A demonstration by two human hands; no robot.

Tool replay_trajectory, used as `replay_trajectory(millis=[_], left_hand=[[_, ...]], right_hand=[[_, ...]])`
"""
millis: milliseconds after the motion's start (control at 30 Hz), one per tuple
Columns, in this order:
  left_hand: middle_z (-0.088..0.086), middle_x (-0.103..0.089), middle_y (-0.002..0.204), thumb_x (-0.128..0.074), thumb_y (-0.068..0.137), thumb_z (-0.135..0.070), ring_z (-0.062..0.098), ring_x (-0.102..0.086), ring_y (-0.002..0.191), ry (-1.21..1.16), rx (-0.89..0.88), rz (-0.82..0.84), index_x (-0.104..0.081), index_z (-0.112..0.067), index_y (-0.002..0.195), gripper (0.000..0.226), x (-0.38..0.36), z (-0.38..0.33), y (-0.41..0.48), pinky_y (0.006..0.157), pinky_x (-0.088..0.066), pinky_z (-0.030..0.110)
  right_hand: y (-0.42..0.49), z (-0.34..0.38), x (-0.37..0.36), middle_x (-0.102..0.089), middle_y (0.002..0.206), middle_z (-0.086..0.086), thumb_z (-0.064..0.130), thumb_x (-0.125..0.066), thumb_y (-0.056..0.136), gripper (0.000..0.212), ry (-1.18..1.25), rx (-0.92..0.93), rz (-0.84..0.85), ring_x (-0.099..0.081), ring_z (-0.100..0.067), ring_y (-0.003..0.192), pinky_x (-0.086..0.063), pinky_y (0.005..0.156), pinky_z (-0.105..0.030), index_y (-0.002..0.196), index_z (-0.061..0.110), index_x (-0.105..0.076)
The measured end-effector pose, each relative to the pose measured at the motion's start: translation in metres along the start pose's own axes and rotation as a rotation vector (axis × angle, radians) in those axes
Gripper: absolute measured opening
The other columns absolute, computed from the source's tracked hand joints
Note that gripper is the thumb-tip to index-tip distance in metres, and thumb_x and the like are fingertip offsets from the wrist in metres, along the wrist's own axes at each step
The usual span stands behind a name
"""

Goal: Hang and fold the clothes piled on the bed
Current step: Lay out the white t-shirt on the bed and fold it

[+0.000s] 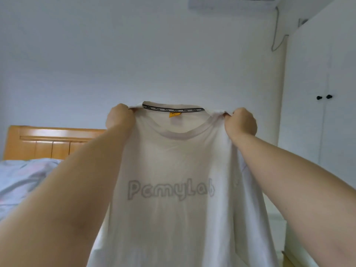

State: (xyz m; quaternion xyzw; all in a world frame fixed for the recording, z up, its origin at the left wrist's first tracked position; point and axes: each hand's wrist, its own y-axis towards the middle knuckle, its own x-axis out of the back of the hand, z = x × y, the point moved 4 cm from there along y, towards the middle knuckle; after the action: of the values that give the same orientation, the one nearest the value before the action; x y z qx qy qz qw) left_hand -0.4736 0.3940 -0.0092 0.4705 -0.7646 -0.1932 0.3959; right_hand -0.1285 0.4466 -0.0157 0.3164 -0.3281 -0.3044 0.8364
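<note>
Against the white wall [134, 54], a white shirt [173, 199] hangs at arm's length, spread between both hands. At far left lies the bed [23, 176] with its wooden headboard [48, 143]. Left hand [119, 118] and right hand [240, 122] each pinch a shoulder.

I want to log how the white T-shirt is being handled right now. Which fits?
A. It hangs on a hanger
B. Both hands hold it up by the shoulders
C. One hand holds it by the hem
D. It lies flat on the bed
B: the left hand and the right hand each grip a shoulder beside the collar, and the white T-shirt hangs down between them.
</note>
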Motion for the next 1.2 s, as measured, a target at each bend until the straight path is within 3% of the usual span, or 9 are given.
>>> replay_trajectory(millis=[367,533,633,733,800,900,1000,1100,1200], left_hand=[[0.011,-0.059,0.096,-0.035,0.096,-0.006,0.029,-0.058,0.093,0.25,0.275,0.15,-0.062,-0.005,0.103,0.027,-0.164,0.153,-0.029,0.068,-0.041,0.034],[0.013,-0.057,0.118,-0.043,0.092,-0.007,0.031,-0.051,0.111,0.498,0.224,0.364,-0.062,-0.006,0.109,0.025,-0.24,0.208,-0.069,0.081,-0.041,0.035],[0.014,-0.062,0.116,-0.044,0.093,-0.005,0.031,-0.059,0.107,0.422,0.366,0.523,-0.059,-0.006,0.114,0.026,-0.281,0.248,-0.109,0.078,-0.044,0.035],[0.015,-0.067,0.079,-0.043,0.089,-0.005,0.026,-0.065,0.068,0.195,0.566,0.605,-0.059,-0.002,0.09,0.016,-0.316,0.283,-0.137,0.058,-0.05,0.03],[0.016,-0.063,0.064,-0.047,0.089,-0.004,0.025,-0.06,0.05,0.007,0.739,0.614,-0.056,0.0,0.077,0.016,-0.337,0.298,-0.147,0.059,-0.055,0.036],[0.019,-0.065,0.085,-0.047,0.091,-0.003,0.03,-0.063,0.066,-0.182,0.85,0.608,-0.055,0.003,0.084,0.012,-0.371,0.311,-0.15,0.073,-0.056,0.041],[0.015,-0.062,0.114,-0.045,0.092,-0.013,0.032,-0.061,0.103,-0.166,0.739,0.572,-0.057,0.002,0.117,0.032,-0.402,0.31,-0.131,0.093,-0.05,0.041],[0.007,-0.051,0.128,-0.044,0.096,-0.021,0.026,-0.053,0.11,-0.314,0.629,0.607,-0.018,-0.021,0.151,0.061,-0.419,0.289,-0.124,0.095,-0.043,0.035],[0.013,-0.028,0.151,-0.053,0.09,-0.004,0.031,-0.036,0.134,-0.16,0.334,0.785,0.009,-0.02,0.152,0.089,-0.434,0.284,-0.163,0.107,-0.033,0.036]], right_hand=[[-0.053,-0.07,-0.227,-0.064,0.1,-0.015,0.03,-0.044,0.098,0.031,-0.066,-0.055,0.303,-0.06,-0.034,0.09,-0.038,0.068,-0.031,0.098,0.005,-0.062],[-0.1,-0.131,-0.308,-0.061,0.113,-0.016,0.018,-0.049,0.094,0.019,-0.336,-0.121,0.594,-0.059,-0.035,0.103,-0.044,0.078,-0.034,0.096,0.004,-0.062],[-0.142,-0.177,-0.34,-0.061,0.114,-0.017,0.012,-0.051,0.092,0.017,-0.346,-0.225,0.753,-0.059,-0.036,0.104,-0.041,0.076,-0.032,0.105,0.004,-0.059],[-0.175,-0.209,-0.368,-0.066,0.095,-0.017,0.016,-0.051,0.094,0.012,-0.265,-0.388,0.859,-0.063,-0.032,0.078,-0.051,0.068,-0.032,0.095,0.006,-0.057],[-0.19,-0.221,-0.389,-0.066,0.073,-0.016,0.016,-0.048,0.096,0.019,-0.161,-0.548,0.899,-0.064,-0.03,0.064,-0.057,0.067,-0.036,0.082,0.004,-0.055],[-0.193,-0.226,-0.424,-0.067,0.104,-0.02,0.019,-0.046,0.097,0.028,-0.148,-0.512,0.938,-0.064,-0.035,0.101,-0.052,0.09,-0.038,0.105,-0.002,-0.062],[-0.177,-0.211,-0.453,-0.055,0.131,-0.018,0.019,-0.04,0.1,0.035,-0.15,-0.283,0.896,-0.051,-0.033,0.12,-0.041,0.087,-0.03,0.125,0.0,-0.057],[-0.177,-0.2,-0.473,-0.03,0.153,-0.006,0.022,-0.047,0.098,0.06,0.067,-0.291,0.964,-0.039,-0.029,0.133,-0.037,0.099,-0.032,0.152,0.021,-0.019],[-0.21,-0.211,-0.476,-0.027,0.154,-0.007,0.018,-0.051,0.097,0.08,0.184,-0.403,1.034,-0.043,-0.03,0.129,-0.04,0.095,-0.032,0.153,0.024,0.006]])
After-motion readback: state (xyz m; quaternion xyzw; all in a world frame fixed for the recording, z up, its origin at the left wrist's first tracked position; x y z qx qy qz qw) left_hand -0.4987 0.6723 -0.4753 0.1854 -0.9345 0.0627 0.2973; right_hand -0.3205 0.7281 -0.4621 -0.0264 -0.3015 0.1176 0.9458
